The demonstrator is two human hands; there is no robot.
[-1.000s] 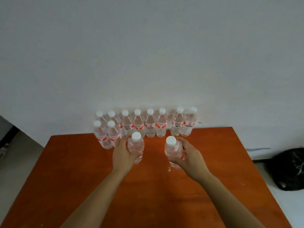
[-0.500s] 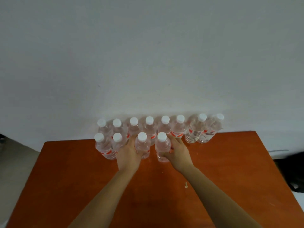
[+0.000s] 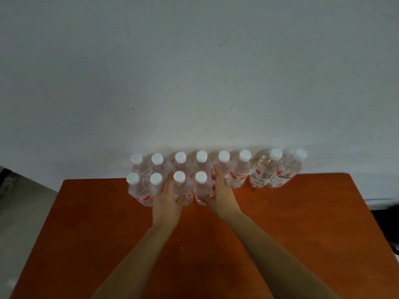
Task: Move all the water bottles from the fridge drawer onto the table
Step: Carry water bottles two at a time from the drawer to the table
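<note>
From the head view I see a pale wall [image 3: 194, 72] behind an orange-brown surface [image 3: 302, 234], with grey floor [image 3: 26, 212] off to the left and something dark and blurred [image 3: 386, 214] at the right edge.

The bottles stand upright at the far edge of the surface, close to the wall, all clear with white caps and red on the labels. The back row [image 3: 239, 173] has eight, and its two at the right end stand a little apart from the other six. The front row [image 3: 138, 188] has four, packed tight in front of the left half of the back row.

Both arms reach in from the bottom of the view. My left grip [image 3: 167, 198] holds the third bottle [image 3: 180, 182] of the front row, counting from the left. Its fingers run up between that bottle and its left neighbour, and the thumb lies across the near side. My right grip [image 3: 222, 195] holds the fourth bottle [image 3: 201, 184], with fingers along its right side and the thumb low on the near side. Both bottles appear to rest on the surface, touching each other.
</note>
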